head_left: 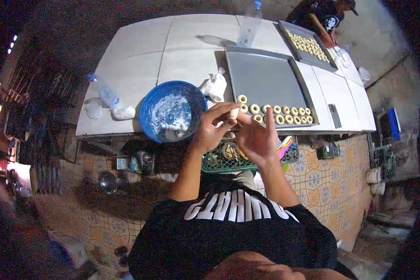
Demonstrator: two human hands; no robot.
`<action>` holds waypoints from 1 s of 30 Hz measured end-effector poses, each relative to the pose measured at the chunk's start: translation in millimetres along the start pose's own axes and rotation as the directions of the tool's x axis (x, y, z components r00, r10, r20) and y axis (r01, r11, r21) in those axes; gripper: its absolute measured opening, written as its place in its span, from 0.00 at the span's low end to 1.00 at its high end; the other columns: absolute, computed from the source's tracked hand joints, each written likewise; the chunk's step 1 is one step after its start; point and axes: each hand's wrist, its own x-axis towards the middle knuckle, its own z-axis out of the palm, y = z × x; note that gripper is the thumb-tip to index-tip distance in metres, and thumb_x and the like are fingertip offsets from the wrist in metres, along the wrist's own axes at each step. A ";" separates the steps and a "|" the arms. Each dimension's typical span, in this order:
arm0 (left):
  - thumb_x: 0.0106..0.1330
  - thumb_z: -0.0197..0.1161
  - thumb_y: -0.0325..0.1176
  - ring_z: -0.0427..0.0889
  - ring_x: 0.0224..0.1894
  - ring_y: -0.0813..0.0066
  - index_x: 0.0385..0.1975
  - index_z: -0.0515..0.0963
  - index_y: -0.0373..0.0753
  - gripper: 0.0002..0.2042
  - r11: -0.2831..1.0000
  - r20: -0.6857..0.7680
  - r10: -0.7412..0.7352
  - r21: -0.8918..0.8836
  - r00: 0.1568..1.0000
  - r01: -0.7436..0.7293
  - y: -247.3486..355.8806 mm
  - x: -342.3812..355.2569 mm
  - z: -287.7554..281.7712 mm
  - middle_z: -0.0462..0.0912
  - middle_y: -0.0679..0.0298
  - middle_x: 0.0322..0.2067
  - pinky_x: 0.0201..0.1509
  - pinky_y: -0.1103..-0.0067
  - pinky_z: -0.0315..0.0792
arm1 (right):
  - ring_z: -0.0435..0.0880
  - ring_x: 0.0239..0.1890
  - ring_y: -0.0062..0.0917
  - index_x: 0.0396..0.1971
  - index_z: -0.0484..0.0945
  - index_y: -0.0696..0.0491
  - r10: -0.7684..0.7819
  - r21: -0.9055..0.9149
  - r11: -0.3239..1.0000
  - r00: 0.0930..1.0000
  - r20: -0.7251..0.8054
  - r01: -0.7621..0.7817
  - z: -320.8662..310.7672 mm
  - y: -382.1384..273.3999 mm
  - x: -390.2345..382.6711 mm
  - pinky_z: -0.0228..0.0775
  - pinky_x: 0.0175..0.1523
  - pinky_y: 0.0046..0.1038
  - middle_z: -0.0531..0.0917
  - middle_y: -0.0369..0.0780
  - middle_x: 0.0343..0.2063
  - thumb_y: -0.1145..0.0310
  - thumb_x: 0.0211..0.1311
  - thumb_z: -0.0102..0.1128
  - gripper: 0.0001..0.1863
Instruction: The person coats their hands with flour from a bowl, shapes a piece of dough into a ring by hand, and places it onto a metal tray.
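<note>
My left hand point(211, 131) pinches a small pale piece of dough point(234, 112) above the near edge of a metal tray point(261, 74). Beside it my right hand point(256, 140) has its fingers spread, with a fingertip at or close to that piece; I cannot tell if it touches. Several dough rings point(288, 119) lie in rows along the tray's near side. To the left stands a blue tub point(150, 112) with white powder inside, and a knotted bag of white powder point(213, 87) sits between tub and tray.
At the back right another person point(315, 14) works by a second tray of rings point(308, 45). Plastic bottles point(249, 25) and small bags point(123, 112) stand or lie on the tiled table point(186, 32). A green crate point(212, 163) with utensils sits below the front edge.
</note>
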 end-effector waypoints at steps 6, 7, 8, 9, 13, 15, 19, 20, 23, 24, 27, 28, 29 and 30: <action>0.73 0.64 0.30 0.82 0.53 0.76 0.59 0.80 0.37 0.16 0.979 0.030 -0.127 -0.155 0.991 0.130 -12.0 6.8 13.6 0.85 0.60 0.52 0.58 0.78 0.76 | 0.73 0.63 0.32 0.56 0.81 0.62 -0.418 -0.962 0.212 0.906 0.069 0.172 -13.4 -3.8 -14.7 0.62 0.69 0.35 0.69 0.43 0.63 0.53 0.80 0.45 0.27; 0.75 0.64 0.34 0.82 0.53 0.75 0.58 0.80 0.36 0.16 0.957 0.061 -0.166 -0.233 0.984 0.176 -12.4 8.9 18.3 0.85 0.59 0.52 0.58 0.77 0.76 | 0.73 0.63 0.32 0.56 0.80 0.62 -0.401 -0.957 0.248 0.915 0.038 0.148 -21.5 -8.1 -17.9 0.63 0.69 0.35 0.68 0.43 0.63 0.54 0.80 0.45 0.26; 0.75 0.63 0.40 0.83 0.52 0.74 0.58 0.80 0.34 0.19 0.981 0.028 -0.122 -0.147 0.992 0.125 -19.0 11.1 25.0 0.86 0.59 0.50 0.60 0.76 0.76 | 0.73 0.63 0.31 0.56 0.80 0.63 -0.383 -0.877 0.449 0.924 -0.017 0.170 -32.9 -8.2 -18.3 0.63 0.68 0.35 0.68 0.43 0.63 0.54 0.80 0.46 0.26; 0.75 0.63 0.40 0.83 0.52 0.74 0.58 0.80 0.34 0.19 0.979 0.039 -0.131 -0.153 0.991 0.135 -21.1 13.8 29.5 0.86 0.59 0.50 0.60 0.76 0.76 | 0.72 0.63 0.31 0.56 0.80 0.63 -0.352 -0.752 0.631 0.934 -0.060 0.190 -38.3 -7.6 -16.6 0.63 0.68 0.34 0.68 0.44 0.62 0.55 0.80 0.46 0.26; 0.77 0.61 0.41 0.83 0.51 0.74 0.59 0.78 0.32 0.20 0.899 0.105 -0.239 -0.352 0.965 0.261 -24.9 24.0 43.2 0.87 0.59 0.50 0.58 0.76 0.76 | 0.64 0.64 0.46 0.56 0.82 0.55 -0.474 -0.968 -0.250 0.869 0.141 0.020 -16.5 -23.3 -30.9 0.55 0.71 0.48 0.68 0.49 0.62 0.49 0.66 0.64 0.28; 0.78 0.59 0.41 0.83 0.53 0.75 0.59 0.79 0.33 0.19 0.901 0.124 -0.267 -0.318 0.956 0.293 -36.7 27.9 50.6 0.86 0.59 0.52 0.59 0.77 0.76 | 0.62 0.65 0.52 0.55 0.83 0.53 -0.479 -0.935 -0.352 0.865 0.147 -0.036 -23.4 -25.9 -32.4 0.54 0.70 0.53 0.67 0.51 0.64 0.49 0.61 0.68 0.29; 0.79 0.57 0.40 0.81 0.55 0.75 0.63 0.76 0.33 0.20 0.958 0.013 -0.186 -0.221 0.982 0.184 -43.2 33.0 76.7 0.85 0.58 0.54 0.61 0.76 0.73 | 0.61 0.66 0.55 0.56 0.82 0.50 -0.478 -0.839 -0.521 0.869 0.132 -0.159 -30.2 -35.9 -37.6 0.53 0.70 0.57 0.63 0.52 0.68 0.44 0.62 0.66 0.30; 0.79 0.57 0.40 0.81 0.55 0.75 0.63 0.76 0.33 0.20 0.958 0.016 -0.186 -0.219 0.982 0.185 -44.7 35.2 80.8 0.85 0.58 0.54 0.61 0.76 0.73 | 0.61 0.67 0.55 0.56 0.82 0.50 -0.493 -0.838 -0.520 0.859 0.139 -0.163 -27.4 -38.0 -38.2 0.52 0.70 0.58 0.63 0.52 0.68 0.44 0.63 0.66 0.29; 0.81 0.53 0.44 0.81 0.53 0.74 0.66 0.73 0.32 0.24 0.941 0.113 -0.287 -0.154 0.951 0.302 -47.1 43.4 93.7 0.84 0.58 0.54 0.60 0.75 0.73 | 0.60 0.67 0.55 0.54 0.83 0.49 -0.522 -0.805 -0.564 0.835 0.172 -0.187 -18.3 -52.4 -44.0 0.52 0.70 0.58 0.63 0.51 0.69 0.45 0.63 0.65 0.27; 0.80 0.54 0.43 0.81 0.51 0.76 0.66 0.72 0.32 0.24 0.948 0.123 -0.278 -0.125 0.953 0.293 -48.7 47.0 96.8 0.84 0.58 0.53 0.58 0.76 0.74 | 0.60 0.67 0.55 0.54 0.82 0.49 -0.516 -0.796 -0.577 0.838 0.179 -0.185 -17.8 -58.7 -46.3 0.52 0.70 0.58 0.63 0.50 0.69 0.46 0.63 0.65 0.26; 0.79 0.58 0.38 0.81 0.47 0.80 0.67 0.71 0.33 0.22 0.878 0.247 -0.373 -0.216 0.894 0.426 -42.2 53.3 101.0 0.84 0.59 0.50 0.52 0.82 0.75 | 0.63 0.65 0.52 0.54 0.82 0.48 -0.500 -0.844 -0.511 0.855 0.141 -0.160 -18.8 -80.8 -52.5 0.55 0.69 0.54 0.66 0.48 0.68 0.51 0.65 0.64 0.22; 0.78 0.59 0.33 0.82 0.46 0.80 0.66 0.72 0.33 0.21 0.874 0.178 -0.280 -0.360 0.943 0.327 -39.0 59.6 115.1 0.84 0.61 0.48 0.50 0.83 0.76 | 0.64 0.64 0.51 0.55 0.82 0.47 -0.502 -0.868 -0.476 0.854 0.134 -0.143 -27.4 -88.1 -54.7 0.57 0.68 0.53 0.66 0.48 0.68 0.52 0.65 0.64 0.22; 0.77 0.60 0.31 0.83 0.45 0.78 0.65 0.72 0.33 0.20 0.841 0.109 -0.326 -0.420 0.939 0.340 -34.9 62.7 122.6 0.84 0.63 0.48 0.50 0.82 0.77 | 0.65 0.64 0.50 0.55 0.81 0.47 -0.502 -0.890 -0.439 0.855 0.128 -0.124 -35.1 -93.3 -56.5 0.58 0.68 0.52 0.66 0.48 0.68 0.52 0.65 0.64 0.22; 0.76 0.61 0.30 0.83 0.45 0.78 0.64 0.73 0.32 0.19 0.853 0.042 -0.340 -0.406 0.940 0.327 -41.2 62.7 127.1 0.84 0.64 0.48 0.50 0.82 0.77 | 0.65 0.64 0.50 0.55 0.81 0.47 -0.496 -0.894 -0.435 0.857 0.141 -0.104 -34.5 -96.5 -57.1 0.58 0.68 0.52 0.66 0.48 0.68 0.52 0.65 0.64 0.22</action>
